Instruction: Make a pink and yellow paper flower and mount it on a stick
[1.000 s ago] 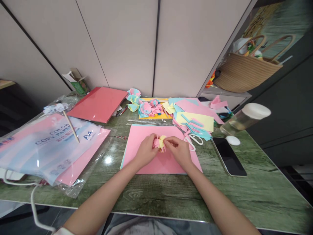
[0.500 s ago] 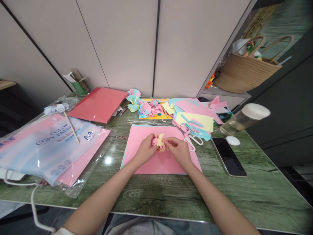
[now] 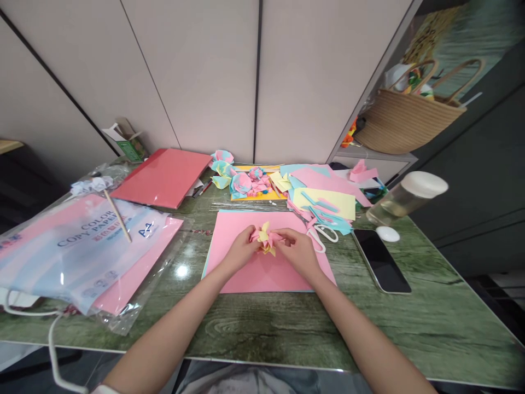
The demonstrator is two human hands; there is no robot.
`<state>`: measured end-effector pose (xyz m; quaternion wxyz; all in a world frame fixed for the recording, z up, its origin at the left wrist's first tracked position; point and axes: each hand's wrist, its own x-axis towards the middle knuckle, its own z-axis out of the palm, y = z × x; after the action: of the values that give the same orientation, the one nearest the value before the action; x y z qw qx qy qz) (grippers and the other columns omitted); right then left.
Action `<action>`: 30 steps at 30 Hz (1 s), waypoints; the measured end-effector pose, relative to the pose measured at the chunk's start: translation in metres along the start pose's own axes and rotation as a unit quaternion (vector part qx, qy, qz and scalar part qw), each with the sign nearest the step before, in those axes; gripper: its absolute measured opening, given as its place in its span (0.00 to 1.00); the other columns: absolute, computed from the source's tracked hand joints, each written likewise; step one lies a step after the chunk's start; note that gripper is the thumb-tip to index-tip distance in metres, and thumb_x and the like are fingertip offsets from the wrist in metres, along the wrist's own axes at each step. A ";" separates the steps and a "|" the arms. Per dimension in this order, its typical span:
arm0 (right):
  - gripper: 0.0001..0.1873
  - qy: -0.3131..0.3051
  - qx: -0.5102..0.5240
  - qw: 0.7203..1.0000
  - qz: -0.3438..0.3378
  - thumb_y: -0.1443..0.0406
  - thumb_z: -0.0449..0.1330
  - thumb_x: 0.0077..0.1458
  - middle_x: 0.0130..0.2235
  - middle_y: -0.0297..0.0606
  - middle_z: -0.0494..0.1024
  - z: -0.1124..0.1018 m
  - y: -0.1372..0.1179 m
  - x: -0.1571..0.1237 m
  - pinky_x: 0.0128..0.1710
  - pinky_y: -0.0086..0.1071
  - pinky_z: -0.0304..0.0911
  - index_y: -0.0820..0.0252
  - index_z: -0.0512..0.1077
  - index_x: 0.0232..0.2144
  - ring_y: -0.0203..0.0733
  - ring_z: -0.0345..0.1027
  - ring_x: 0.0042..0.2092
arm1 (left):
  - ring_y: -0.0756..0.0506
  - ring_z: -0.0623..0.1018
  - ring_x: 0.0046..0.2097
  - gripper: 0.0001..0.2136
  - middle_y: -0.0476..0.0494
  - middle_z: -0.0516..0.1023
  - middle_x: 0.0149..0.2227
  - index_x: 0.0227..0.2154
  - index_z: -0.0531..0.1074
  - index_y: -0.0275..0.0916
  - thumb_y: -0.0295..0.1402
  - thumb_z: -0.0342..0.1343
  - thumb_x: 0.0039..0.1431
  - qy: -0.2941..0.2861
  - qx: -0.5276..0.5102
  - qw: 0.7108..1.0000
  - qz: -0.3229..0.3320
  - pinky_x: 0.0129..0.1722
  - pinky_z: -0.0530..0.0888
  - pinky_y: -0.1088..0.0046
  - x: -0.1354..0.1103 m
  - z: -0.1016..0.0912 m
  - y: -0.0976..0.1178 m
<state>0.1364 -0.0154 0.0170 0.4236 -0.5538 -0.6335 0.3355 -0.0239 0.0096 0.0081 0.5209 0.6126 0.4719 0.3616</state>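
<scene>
A small pink and yellow folded paper flower is pinched between both my hands above a pink paper sheet on the green table. My left hand grips the flower's left side with closed fingers. My right hand pinches its right side. White-handled scissors lie just right of my right hand.
A plastic pack of colour copy paper with a wooden stick lies left. A red folder, finished paper flowers and paper scraps sit behind. A phone, jar and woven basket are right.
The paper flower has been turned a little between my fingers, its yellow petals now sticking up more. The view shifted slightly; my hands stay in the same place.
</scene>
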 end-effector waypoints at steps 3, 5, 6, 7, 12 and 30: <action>0.11 0.012 0.011 1.000 0.004 0.64 0.56 0.47 0.36 0.35 0.77 0.001 -0.001 -0.002 0.33 0.30 0.63 0.56 0.73 0.35 0.38 0.69 0.34 | 0.52 0.64 0.29 0.04 0.53 0.64 0.26 0.28 0.62 0.36 0.29 0.49 0.46 0.018 0.014 1.000 0.016 0.28 0.62 0.77 -0.001 0.003 -0.002; 0.11 0.028 0.006 1.000 0.003 0.63 0.55 0.48 0.36 0.35 0.77 0.001 -0.003 -0.003 0.33 0.30 0.63 0.56 0.73 0.36 0.38 0.69 0.34 | 0.51 0.65 0.30 0.05 0.52 0.65 0.27 0.29 0.62 0.37 0.30 0.49 0.46 0.032 0.021 0.999 0.019 0.29 0.63 0.77 -0.002 0.004 -0.003; 0.12 0.035 -0.002 0.999 0.002 0.62 0.55 0.48 0.36 0.35 0.77 0.001 -0.004 -0.003 0.33 0.30 0.63 0.56 0.73 0.36 0.38 0.69 0.34 | 0.51 0.65 0.30 0.05 0.52 0.65 0.27 0.29 0.62 0.37 0.30 0.49 0.46 0.039 0.025 0.999 0.018 0.29 0.63 0.77 -0.003 0.005 -0.003; 0.12 0.040 -0.013 0.999 0.000 0.62 0.55 0.49 0.36 0.35 0.77 0.001 -0.005 -0.003 0.33 0.30 0.63 0.55 0.73 0.36 0.38 0.69 0.33 | 0.51 0.65 0.30 0.06 0.52 0.65 0.27 0.29 0.62 0.37 0.30 0.49 0.46 0.043 0.027 0.999 0.017 0.29 0.63 0.77 -0.003 0.005 -0.002; 0.11 0.046 -0.058 0.997 -0.015 0.60 0.54 0.50 0.34 0.33 0.78 -0.001 -0.008 -0.004 0.29 0.29 0.61 0.54 0.73 0.35 0.36 0.67 0.28 | 0.51 0.65 0.29 0.06 0.52 0.66 0.26 0.30 0.63 0.37 0.29 0.49 0.46 0.050 0.036 0.998 0.015 0.28 0.63 0.76 -0.006 0.007 0.003; 0.09 0.052 -0.071 0.996 -0.014 0.64 0.54 0.48 0.31 0.32 0.77 -0.002 -0.011 -0.004 0.25 0.28 0.55 0.55 0.72 0.32 0.34 0.62 0.24 | 0.51 0.65 0.30 0.05 0.53 0.65 0.27 0.30 0.60 0.37 0.29 0.48 0.47 0.014 0.049 0.998 0.044 0.29 0.62 0.77 -0.007 0.006 0.001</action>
<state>0.1334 -0.0216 0.0267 0.4198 -0.5901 -0.6410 0.2542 -0.0197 0.0014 0.0081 0.4673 0.6523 0.4688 0.3692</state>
